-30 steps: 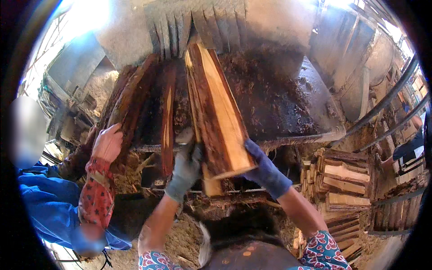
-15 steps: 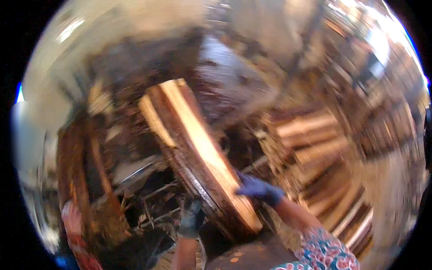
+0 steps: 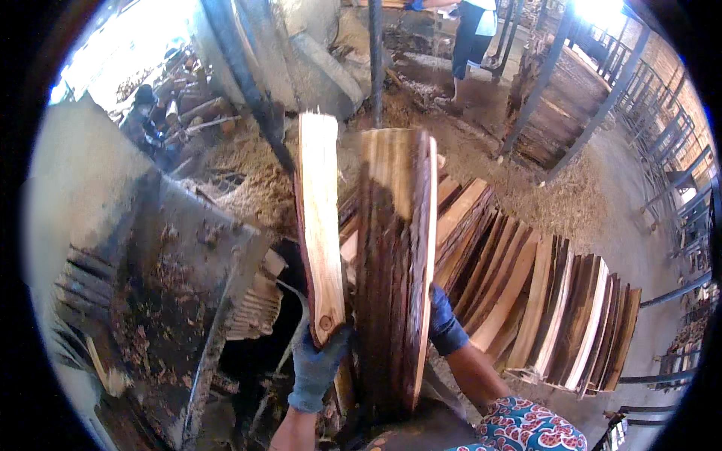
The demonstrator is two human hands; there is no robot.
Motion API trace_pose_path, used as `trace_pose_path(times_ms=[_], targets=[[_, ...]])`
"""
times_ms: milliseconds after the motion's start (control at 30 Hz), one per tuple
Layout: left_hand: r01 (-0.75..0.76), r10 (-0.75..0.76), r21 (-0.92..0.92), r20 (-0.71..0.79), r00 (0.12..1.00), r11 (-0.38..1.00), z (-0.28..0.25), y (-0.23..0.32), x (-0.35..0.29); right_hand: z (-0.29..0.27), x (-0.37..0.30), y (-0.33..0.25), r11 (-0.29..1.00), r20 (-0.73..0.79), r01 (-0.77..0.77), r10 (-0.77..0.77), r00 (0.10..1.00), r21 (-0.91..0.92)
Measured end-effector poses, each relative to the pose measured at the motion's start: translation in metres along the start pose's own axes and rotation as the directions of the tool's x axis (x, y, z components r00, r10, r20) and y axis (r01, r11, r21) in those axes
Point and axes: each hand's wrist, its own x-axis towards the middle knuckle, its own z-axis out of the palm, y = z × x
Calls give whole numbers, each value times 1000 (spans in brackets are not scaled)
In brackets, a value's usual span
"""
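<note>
In front of me two lots of sawn timber stand nearly upright, with a narrow gap between them. The left one is a pale board [image 3: 321, 218] with a dark knot low on its face. My left hand [image 3: 317, 372], in a grey-blue glove, is closed round its lower part. To the right is a wide bark-covered slab [image 3: 385, 278], with a pale board edge along its right side. My right hand [image 3: 445, 323], in a dark blue glove, grips that right edge low down; some of its fingers are hidden behind the wood.
A stack of bark-edged boards [image 3: 556, 316] lies to the right. At the left stands a debris-strewn metal machine panel [image 3: 165, 293]. Steel posts [image 3: 376, 68] rise ahead, near heaped sawdust [image 3: 259, 180]. A person [image 3: 472, 37] stands at the far back; logs [image 3: 203, 109] lie far left.
My view has swung to the right, toward the board stack. The timber, earlier slanting together up to the left, is now upright, with the pale board apart from the bark slab.
</note>
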Motion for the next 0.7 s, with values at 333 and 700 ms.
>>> trace_pose_path(times_ms=[333,700], targets=[[-282,491,415,-590,641,865,-74,49,1,21,244,-51,975,-47,44,-56,997,-217],[-33,670,672,-740,-52,740,-319,78,-185,17,171,65,490,451,470,-165,877,-734]])
